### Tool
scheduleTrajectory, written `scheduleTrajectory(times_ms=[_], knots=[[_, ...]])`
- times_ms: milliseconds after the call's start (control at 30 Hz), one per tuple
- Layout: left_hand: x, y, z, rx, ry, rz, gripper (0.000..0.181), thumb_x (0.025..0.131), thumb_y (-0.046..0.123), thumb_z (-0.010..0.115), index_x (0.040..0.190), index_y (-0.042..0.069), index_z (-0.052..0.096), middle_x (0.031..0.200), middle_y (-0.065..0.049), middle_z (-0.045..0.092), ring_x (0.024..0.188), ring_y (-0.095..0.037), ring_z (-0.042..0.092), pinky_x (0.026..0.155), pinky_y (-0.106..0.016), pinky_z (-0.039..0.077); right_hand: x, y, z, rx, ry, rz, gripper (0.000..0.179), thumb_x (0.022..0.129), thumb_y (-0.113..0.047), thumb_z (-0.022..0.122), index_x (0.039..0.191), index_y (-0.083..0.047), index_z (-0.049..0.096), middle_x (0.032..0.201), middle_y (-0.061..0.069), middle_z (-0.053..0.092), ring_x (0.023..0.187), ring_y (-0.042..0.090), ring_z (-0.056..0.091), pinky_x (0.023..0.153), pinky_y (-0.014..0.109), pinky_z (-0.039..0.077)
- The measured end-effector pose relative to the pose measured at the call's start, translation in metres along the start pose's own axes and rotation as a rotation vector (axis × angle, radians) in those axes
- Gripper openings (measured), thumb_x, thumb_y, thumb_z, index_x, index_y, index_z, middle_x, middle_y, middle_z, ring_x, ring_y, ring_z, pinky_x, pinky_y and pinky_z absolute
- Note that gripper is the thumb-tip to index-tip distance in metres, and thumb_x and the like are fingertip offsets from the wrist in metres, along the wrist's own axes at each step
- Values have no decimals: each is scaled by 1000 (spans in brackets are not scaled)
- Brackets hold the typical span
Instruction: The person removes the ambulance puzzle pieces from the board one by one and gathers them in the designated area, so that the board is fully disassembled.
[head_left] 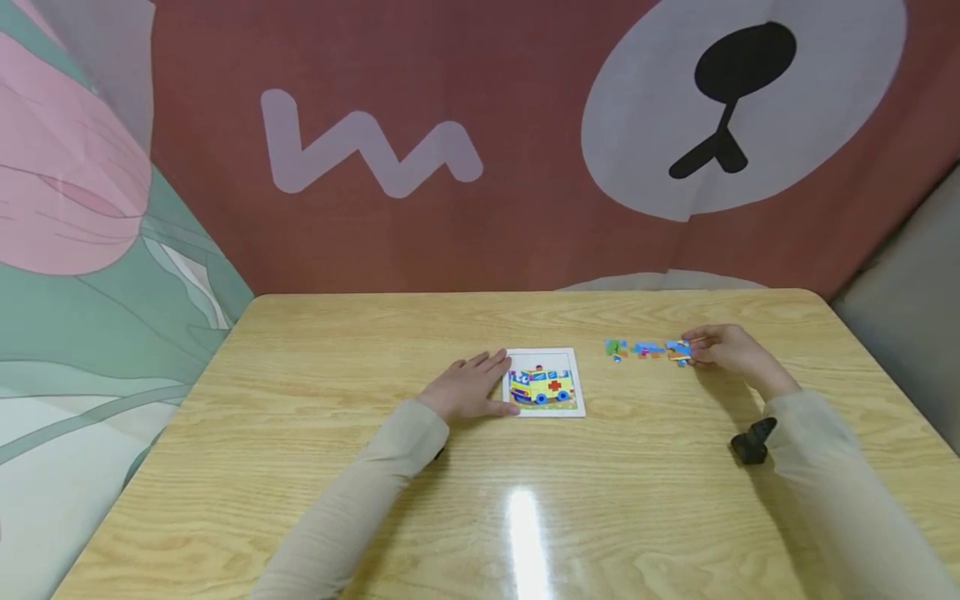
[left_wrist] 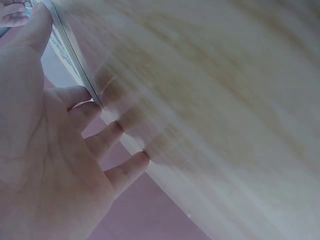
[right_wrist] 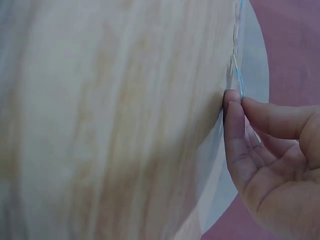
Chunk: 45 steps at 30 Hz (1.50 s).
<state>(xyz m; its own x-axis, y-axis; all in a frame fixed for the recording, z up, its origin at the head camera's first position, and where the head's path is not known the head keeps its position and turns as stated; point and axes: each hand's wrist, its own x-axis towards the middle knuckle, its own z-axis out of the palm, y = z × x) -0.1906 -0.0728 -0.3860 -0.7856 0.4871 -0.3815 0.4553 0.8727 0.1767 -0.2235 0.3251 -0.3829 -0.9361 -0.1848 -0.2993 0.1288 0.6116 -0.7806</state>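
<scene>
A white-bordered puzzle board (head_left: 527, 359) with a yellow ambulance picture lies on the table. My left hand (head_left: 467, 388) rests at its left side, fingers extended, with the thumb at the near corner and fingertips by the far one. In the left wrist view, the thumb and index finger touch the board's edge, while the other fingertips rest on the tabletop. To the right, my right hand (head_left: 726, 350) pinches a blue and orange puzzle piece (head_left: 677, 348) between thumb and fingers. That piece (right_wrist: 238, 77) appears tilted up from the tabletop in the right wrist view.
Two more colourful puzzle pieces, one with green (head_left: 615, 347) and one blue and pink (head_left: 647, 350), lie in a row between the board and my right hand. A wooden table (head_left: 315, 400) bears everything. Behind its far edge hangs a brown printed cloth (head_left: 517, 242).
</scene>
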Motion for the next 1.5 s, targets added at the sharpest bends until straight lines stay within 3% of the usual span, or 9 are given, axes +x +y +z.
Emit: scheduleTrajectory(times_ms=[133, 433, 1000, 1500], knots=[[-1, 1, -2, 2, 2, 0, 87, 90, 67, 43, 155, 19, 10, 163, 5, 3, 151, -22, 9, 123, -46, 16, 0, -1, 0, -8, -8, -7, 46, 92, 7, 48, 131, 26, 33, 96, 12, 60, 72, -6, 57, 69, 17, 56], [0, 0, -1, 1, 0, 1, 88, 90, 67, 43, 155, 19, 11, 163, 5, 3, 151, -22, 9, 122, -47, 16, 1, -2, -1, 4, -27, 10, 46, 92, 6, 49, 130, 27, 32, 93, 7, 60, 72, -5, 57, 67, 17, 55], [0, 0, -1, -10, -8, -6, 89, 89, 67, 44, 155, 20, 9, 163, 5, 2, 151, -21, 8, 123, -46, 14, -1, -6, 1, -36, -54, 32, 50, 93, 0, 52, 133, 24, 33, 107, 22, 57, 75, -5, 58, 74, 22, 57], [0, -1, 1, -17, -2, -10, 88, 89, 68, 44, 155, 20, 10, 163, 6, 3, 151, -21, 8, 123, -46, 14, 1, -5, 0, -80, -44, 49, 48, 94, -1, 54, 132, 22, 36, 108, 24, 58, 74, -3, 59, 72, 21, 57]])
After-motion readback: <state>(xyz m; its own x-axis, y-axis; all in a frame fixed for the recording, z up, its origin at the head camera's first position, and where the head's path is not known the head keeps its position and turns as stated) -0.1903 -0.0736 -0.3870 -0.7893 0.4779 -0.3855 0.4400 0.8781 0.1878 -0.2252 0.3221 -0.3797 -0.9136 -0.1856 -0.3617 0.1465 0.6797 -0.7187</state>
